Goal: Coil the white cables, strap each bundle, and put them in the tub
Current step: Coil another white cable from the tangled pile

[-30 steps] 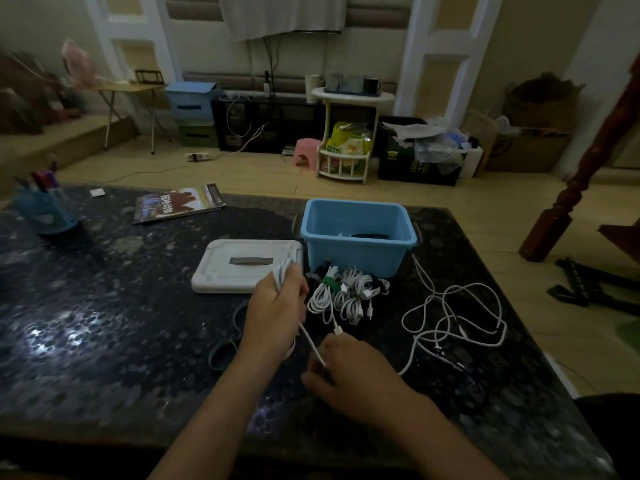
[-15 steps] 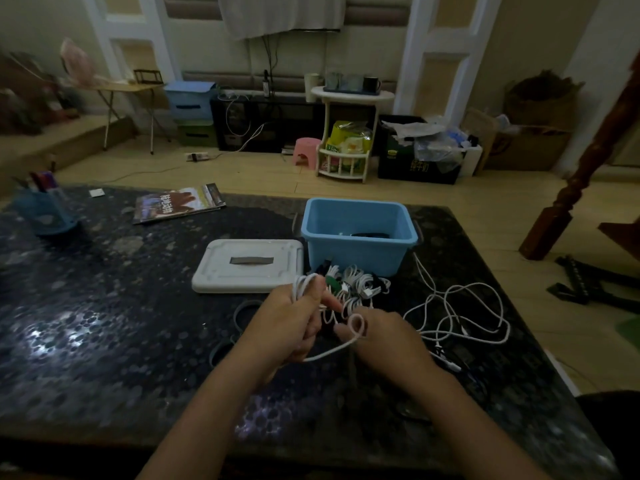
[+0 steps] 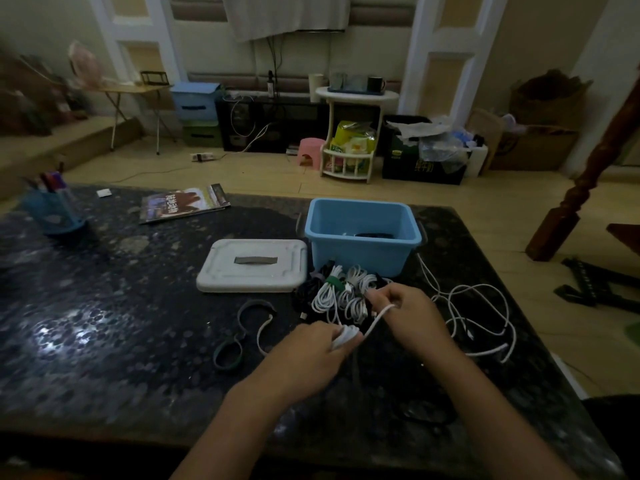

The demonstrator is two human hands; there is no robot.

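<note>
The left hand (image 3: 311,355) has its fingers (image 3: 341,336) curled round a small coil (image 3: 346,336) of white cable at about 6 o'clock on the worktop (image 3: 104,323). The right hand (image 3: 412,317) pinches the free run of that same cable (image 3: 379,318), which stretches taut from the coil up toward 1 o'clock. Judging by how it bends, the cable is light, thin and limp, with a smooth jacket that could slip. The coil looks likely to spring open if the left hand's grip loosens, so it is best held across all the turns at once, while the right hand feeds the run from close to the coil.

Strapped bundles (image 3: 341,292) lie just in front of the blue tub (image 3: 363,251), toward 12 o'clock; what is inside the tub is too dark to tell. A loose tangle (image 3: 478,313) waits at 3 o'clock. Dark straps (image 3: 239,327) lie at 9 o'clock from the hands, near a white lid (image 3: 252,265). A strap would sit best round the middle of the coil, away from the plug ends
</note>
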